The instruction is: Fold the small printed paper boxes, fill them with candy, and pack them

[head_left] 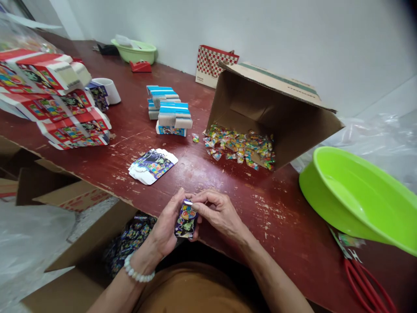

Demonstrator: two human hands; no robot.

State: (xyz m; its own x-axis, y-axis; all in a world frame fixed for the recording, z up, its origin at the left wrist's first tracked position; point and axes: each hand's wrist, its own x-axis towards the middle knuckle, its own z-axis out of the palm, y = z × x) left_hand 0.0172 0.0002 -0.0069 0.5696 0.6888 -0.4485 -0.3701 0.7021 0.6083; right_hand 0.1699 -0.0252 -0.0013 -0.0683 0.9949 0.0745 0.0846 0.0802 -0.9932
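My left hand [166,228] cups a small dark printed box [186,221] at the near table edge, fingers wrapped round its left side. My right hand [216,213] pinches the box's top flap with thumb and fingers. A short stack of flat dark printed box blanks [153,165] lies on the red-brown table [286,226] just beyond my hands. A cardboard carton [270,108] tipped on its side spills several small colourful wrapped sweets [241,148] onto the table. Below the table edge an open carton [130,243] holds several finished dark boxes.
Red-and-white flat blanks [55,100] are piled at the far left. Blue-and-white box stacks [169,113] sit mid-table. A lime green basin [365,195] is at right, red scissors [368,282] before it. At the back stand a pale green basin [135,51], a checked bag [213,65] and a red tape dispenser [140,66].
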